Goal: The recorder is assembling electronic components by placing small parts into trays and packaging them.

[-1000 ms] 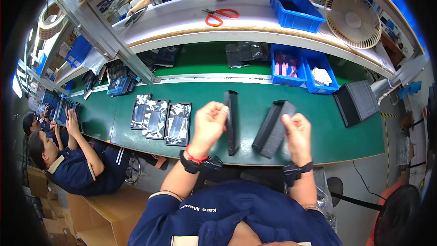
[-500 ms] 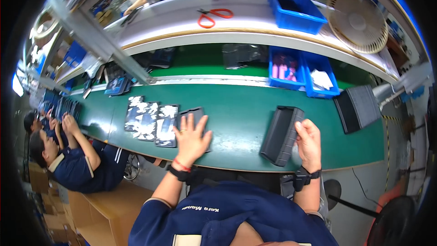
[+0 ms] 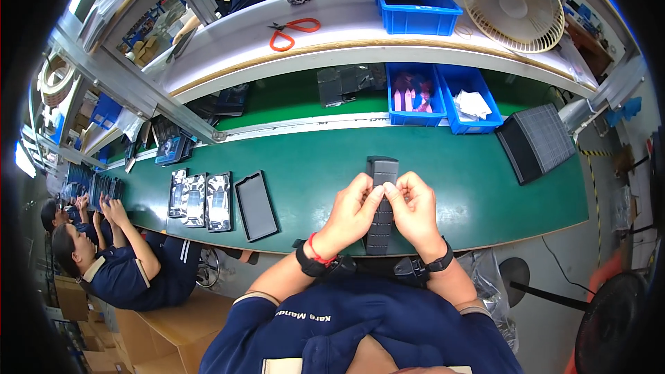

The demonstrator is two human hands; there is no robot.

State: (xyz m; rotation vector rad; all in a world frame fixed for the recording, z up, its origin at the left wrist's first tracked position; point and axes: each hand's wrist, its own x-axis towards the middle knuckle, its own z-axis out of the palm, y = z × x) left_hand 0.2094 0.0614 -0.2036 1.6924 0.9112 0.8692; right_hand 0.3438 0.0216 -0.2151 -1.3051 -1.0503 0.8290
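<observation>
A stack of nested black plastic trays [image 3: 379, 235] lies on its side at the table's near edge, in front of my body. My left hand [image 3: 351, 211] is closed on the left of the stack's upper part, its thumb and fingertips pinching there. On the other side my right hand [image 3: 413, 209] grips likewise, and the two thumbs nearly touch. The fingers cover part of the stack, so I cannot tell whether one tray is parted from the rest. Farther left a single shallow black tray [image 3: 256, 206] lies open side up, beside several trays holding shiny wrapped packs [image 3: 219, 201].
A larger stack of black trays [image 3: 537, 142] stands at the right. Behind are blue bins with pink items [image 3: 415, 119] and white pieces [image 3: 474, 125]. Red-handled scissors [image 3: 282, 40], a blue bin [image 3: 415, 21] and a fan [image 3: 514, 7] sit on the shelf. Co-workers sit at the left.
My left hand has left the single tray and moved right to the stack. The stack has shifted left and turned upright before me, with both hands on it. The view has shifted too.
</observation>
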